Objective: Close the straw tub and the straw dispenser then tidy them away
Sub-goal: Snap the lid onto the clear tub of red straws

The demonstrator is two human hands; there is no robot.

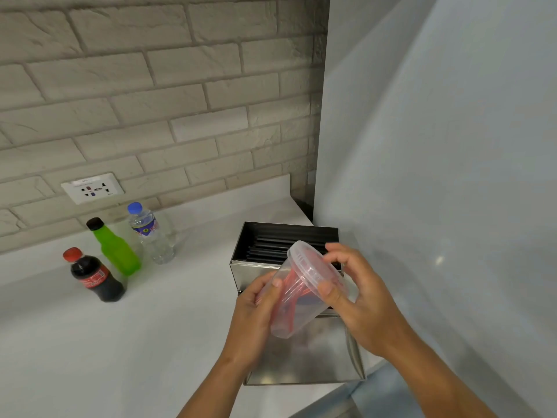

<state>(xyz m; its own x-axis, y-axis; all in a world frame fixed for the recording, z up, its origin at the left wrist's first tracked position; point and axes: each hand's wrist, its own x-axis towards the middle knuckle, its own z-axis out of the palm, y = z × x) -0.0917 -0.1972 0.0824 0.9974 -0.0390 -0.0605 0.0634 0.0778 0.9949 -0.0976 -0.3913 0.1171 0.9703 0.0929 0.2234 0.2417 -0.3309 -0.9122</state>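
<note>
A clear plastic straw tub (294,309) with red straws inside is tilted in the air above the counter. My left hand (256,315) wraps around its body. My right hand (358,300) presses on the clear lid (313,267) sitting on the tub's mouth. Behind and under the tub stands the steel straw dispenser (259,239), open at the top, with black straws (271,248) lying inside. Its steel lid (304,363) hangs open toward me, flat on the counter.
A cola bottle (95,276), a green bottle (116,247) and a water bottle (150,235) stand at the left near the brick wall. A wall socket (92,188) sits above them. A pale wall (437,176) closes the right side of the white counter (135,342).
</note>
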